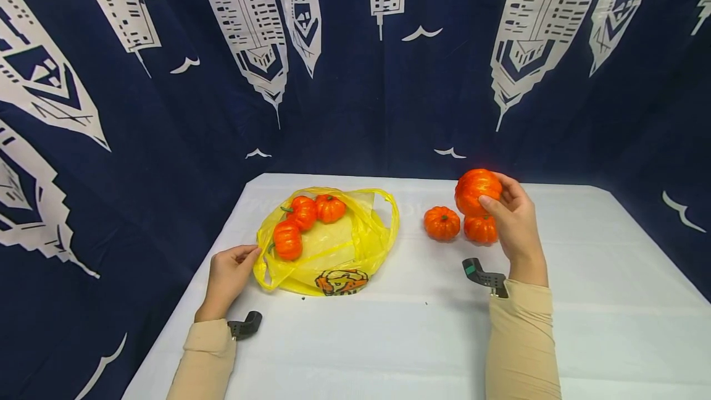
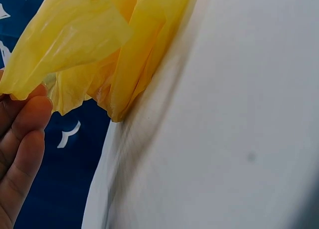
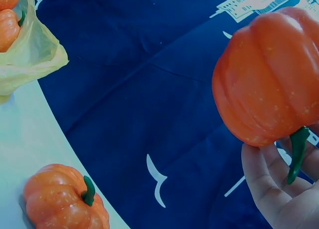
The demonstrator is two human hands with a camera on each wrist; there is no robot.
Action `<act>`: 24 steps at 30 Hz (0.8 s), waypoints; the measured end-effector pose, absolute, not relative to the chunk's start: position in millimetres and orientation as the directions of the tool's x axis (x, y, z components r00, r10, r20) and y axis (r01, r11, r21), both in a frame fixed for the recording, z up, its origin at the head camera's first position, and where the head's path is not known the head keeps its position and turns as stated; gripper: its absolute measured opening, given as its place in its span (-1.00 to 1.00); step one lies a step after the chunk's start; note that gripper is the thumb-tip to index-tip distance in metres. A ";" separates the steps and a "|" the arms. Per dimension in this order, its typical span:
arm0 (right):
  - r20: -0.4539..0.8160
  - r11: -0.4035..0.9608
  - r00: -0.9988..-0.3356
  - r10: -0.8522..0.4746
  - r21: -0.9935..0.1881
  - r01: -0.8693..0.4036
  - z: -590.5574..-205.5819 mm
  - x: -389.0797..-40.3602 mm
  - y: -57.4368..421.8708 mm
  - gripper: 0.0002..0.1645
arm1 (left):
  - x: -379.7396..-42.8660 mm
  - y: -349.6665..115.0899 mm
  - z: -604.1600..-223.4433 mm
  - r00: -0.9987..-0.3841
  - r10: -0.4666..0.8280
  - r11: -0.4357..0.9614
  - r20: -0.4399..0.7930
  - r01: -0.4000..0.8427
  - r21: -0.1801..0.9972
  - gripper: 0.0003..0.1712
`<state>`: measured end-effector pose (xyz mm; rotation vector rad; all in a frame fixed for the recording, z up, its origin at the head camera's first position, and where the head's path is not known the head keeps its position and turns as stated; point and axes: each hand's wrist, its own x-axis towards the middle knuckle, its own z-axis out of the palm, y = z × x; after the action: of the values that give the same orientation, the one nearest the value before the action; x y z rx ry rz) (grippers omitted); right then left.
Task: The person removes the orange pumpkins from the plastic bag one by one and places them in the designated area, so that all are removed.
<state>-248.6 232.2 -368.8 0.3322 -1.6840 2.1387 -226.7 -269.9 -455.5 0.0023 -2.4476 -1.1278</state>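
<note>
My right hand (image 1: 515, 218) holds a small orange pumpkin (image 1: 476, 192) up above the table, fingers behind it and thumb in front. Its green stem (image 3: 298, 154) points down past the fingers in the right wrist view. Below it on the table sit two more pumpkins, one on the left (image 1: 442, 223) and one partly hidden behind the held one (image 1: 481, 229). With its fingertips my left hand (image 1: 229, 276) pinches the left rim of a yellow plastic bag (image 1: 328, 270). Inside the open bag lie three pumpkins, a front one (image 1: 287, 240), a middle one (image 1: 302, 212) and a rear one (image 1: 330, 208).
A white-covered table (image 1: 389, 344) carries everything. Behind it hangs a dark blue cloth (image 1: 355, 110) printed with white buildings and birds. One bag handle (image 1: 393, 208) stands up on the bag's right side. Each wrist wears a black camera mount, such as the right one (image 1: 486, 278).
</note>
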 end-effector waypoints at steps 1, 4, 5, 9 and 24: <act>0.417 -0.199 -0.894 0.168 -0.873 -0.445 -369.0 -248.6 233.0 -0.54 | -227.1 -270.0 -455.8 -0.901 -0.181 0.669 0.393 0.180 0.721 -0.84; 0.400 -0.196 -0.896 0.194 -0.879 -0.435 -368.8 -248.2 234.7 -0.54 | -227.4 -270.2 -456.1 -0.901 -0.180 0.671 0.395 0.181 0.719 -0.84; 0.392 -0.193 -0.897 0.204 -0.882 -0.430 -368.6 -248.1 235.2 -0.54 | -227.5 -270.3 -456.3 -0.901 -0.181 0.671 0.394 0.180 0.719 -0.84; 0.362 -0.167 -0.900 0.243 -0.898 -0.406 -368.3 -248.5 237.4 -0.54 | -228.0 -270.4 -456.2 -0.901 -0.183 0.671 0.393 0.178 0.720 -0.84; 0.279 -0.115 -0.923 0.265 -0.941 -0.317 -372.1 -249.8 244.0 -0.37 | -226.5 -270.3 -455.7 -0.897 -0.174 0.668 0.407 0.196 0.718 -0.84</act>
<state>-249.8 244.0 -372.1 0.0570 -1.7827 2.0914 -226.5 -270.3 -455.7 -0.0171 -2.4375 -1.1218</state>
